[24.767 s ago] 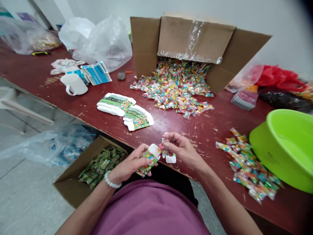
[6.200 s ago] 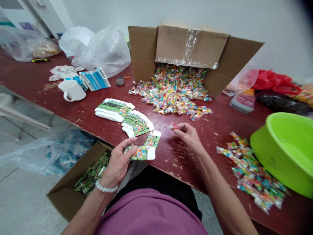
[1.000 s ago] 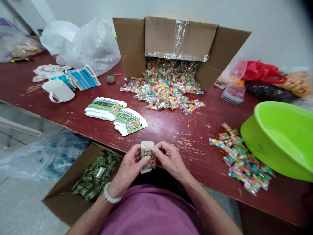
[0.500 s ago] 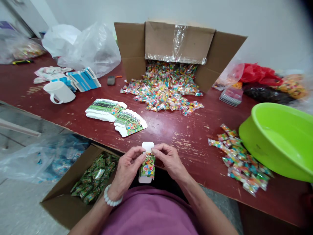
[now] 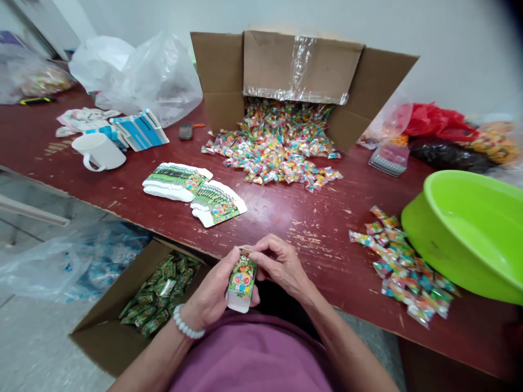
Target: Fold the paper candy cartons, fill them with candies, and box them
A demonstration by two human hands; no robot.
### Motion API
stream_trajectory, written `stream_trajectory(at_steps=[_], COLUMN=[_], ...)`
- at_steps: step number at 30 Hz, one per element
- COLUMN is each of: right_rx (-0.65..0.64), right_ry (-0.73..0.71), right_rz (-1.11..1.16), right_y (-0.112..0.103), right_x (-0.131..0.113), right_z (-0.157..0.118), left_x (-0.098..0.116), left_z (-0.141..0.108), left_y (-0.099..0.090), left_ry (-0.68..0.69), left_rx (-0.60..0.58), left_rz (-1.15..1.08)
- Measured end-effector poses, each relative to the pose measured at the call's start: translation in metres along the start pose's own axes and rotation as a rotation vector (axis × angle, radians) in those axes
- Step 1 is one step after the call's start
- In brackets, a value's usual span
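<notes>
A small green printed candy box (image 5: pixel 242 276) is held in front of my body, at the table's near edge. My left hand (image 5: pixel 216 286) wraps round it from the left and beneath, with fingertips showing at its right side. At the top end, my right hand (image 5: pixel 281 264) pinches the box's edge between thumb and fingers. The white bottom flap points toward me. Just beyond my hands lie stacks of flat green-and-white boxes (image 5: pixel 218 204). Farther back, wrapped candies (image 5: pixel 278 158) spill from an open carton (image 5: pixel 302 65) on its side.
A green plastic basin (image 5: pixel 453 239) stands at the right, beside a smaller pile of wrapped candies (image 5: pixel 402 261). A white mug (image 5: pixel 100 152) sits at the left. Below the table's edge, a carton (image 5: pixel 106 348) contains several filled green boxes (image 5: pixel 163 294).
The top flap has been folded down and no longer stands up. My left hand has moved round the box, which has tilted; my right hand stays at its top.
</notes>
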State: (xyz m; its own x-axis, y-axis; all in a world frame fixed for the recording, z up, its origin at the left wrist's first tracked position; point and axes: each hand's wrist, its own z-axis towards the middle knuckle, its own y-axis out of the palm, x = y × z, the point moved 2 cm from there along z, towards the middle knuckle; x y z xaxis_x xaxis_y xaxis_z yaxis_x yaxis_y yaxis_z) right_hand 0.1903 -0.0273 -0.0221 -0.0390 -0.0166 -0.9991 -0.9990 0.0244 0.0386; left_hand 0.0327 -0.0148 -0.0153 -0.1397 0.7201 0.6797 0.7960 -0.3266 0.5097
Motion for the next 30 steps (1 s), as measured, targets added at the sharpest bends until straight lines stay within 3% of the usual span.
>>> stream_trajectory(at_steps=[5,9,14,18,21,27,30], right_rx=[-0.12,-0.075,-0.026,-0.018,-0.041,-0.045,-0.098], right_ry=[0.074,0.017,0.132,0.126,0.139,0.372,0.301], right_rz=[0.036,-0.112,0.088,0.149,0.187,0.348,0.35], right_y=[0.001,0.0,0.002,0.002,0.001,-0.004,-0.003], right_x=[-0.005,-0.009,-0.004,-0.006,-0.007,0.002,-0.001], right_z=[0.003,0.006,0.009,0.008,0.006,0.006,0.006], left_x=[-0.004,-0.003,-0.003,-0.003,-0.004,-0.007,-0.006], left_z=[0.007,0.009,0.009,0.009,0.01,0.014,0.013], left_y=[0.002,0.006,0.008,0.009,0.009,0.007,0.004], left_ry=[0.055,0.131,0.186,0.215,0.202,0.13,0.138], left_rx=[0.118,0.131,0.158,0.171,0.165,0.139,0.169], left_rz=[0.044,0.14,0.219,0.205,0.155,0.161,0.127])
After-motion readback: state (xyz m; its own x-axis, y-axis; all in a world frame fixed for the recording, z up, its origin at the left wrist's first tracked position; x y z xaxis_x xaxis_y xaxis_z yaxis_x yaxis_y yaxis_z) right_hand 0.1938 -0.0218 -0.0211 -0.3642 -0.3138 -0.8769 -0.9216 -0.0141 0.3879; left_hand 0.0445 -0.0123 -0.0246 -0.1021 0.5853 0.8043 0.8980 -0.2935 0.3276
